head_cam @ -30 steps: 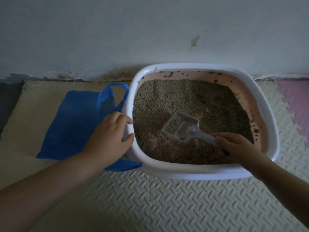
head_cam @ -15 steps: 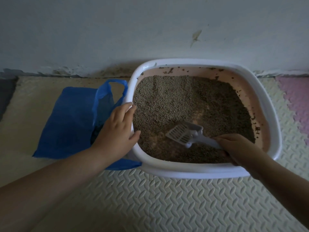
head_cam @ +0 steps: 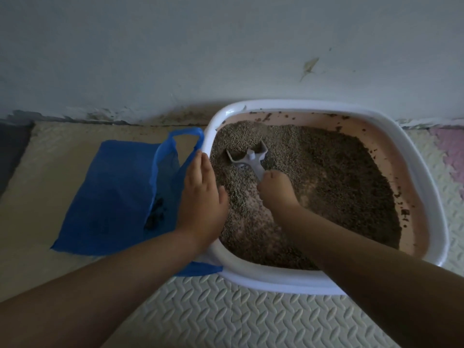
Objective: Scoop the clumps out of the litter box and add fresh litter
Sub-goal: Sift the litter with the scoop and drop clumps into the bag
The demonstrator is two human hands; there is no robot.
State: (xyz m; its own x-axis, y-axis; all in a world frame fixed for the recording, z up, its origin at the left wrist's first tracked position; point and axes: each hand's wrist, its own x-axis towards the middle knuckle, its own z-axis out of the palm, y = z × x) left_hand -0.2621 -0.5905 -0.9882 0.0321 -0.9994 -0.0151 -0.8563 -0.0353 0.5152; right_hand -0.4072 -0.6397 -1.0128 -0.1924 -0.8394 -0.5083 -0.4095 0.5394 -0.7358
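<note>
A white-rimmed litter box (head_cam: 424, 197) with a pink inner wall stands on the floor against the wall, filled with grey-brown litter (head_cam: 326, 177). My right hand (head_cam: 276, 189) grips the handle of a grey slotted scoop (head_cam: 247, 156), whose head is dug into the litter at the box's far left. My left hand (head_cam: 200, 197) rests on the left rim with straight fingers, thumb inside the box. A blue plastic bag (head_cam: 113, 194) lies flat to the left of the box, with dark clumps (head_cam: 155, 212) visible inside near its mouth.
The box and bag sit on a cream embossed foam mat (head_cam: 226, 310). A pale wall (head_cam: 226, 46) with a grimy base runs behind them. A pink mat section (head_cam: 449, 151) lies at the right, a dark patch (head_cam: 12, 151) at the far left.
My right hand has swung the scoop from the near middle of the box to its far left and pushed it into the litter. My left hand slid further along the rim.
</note>
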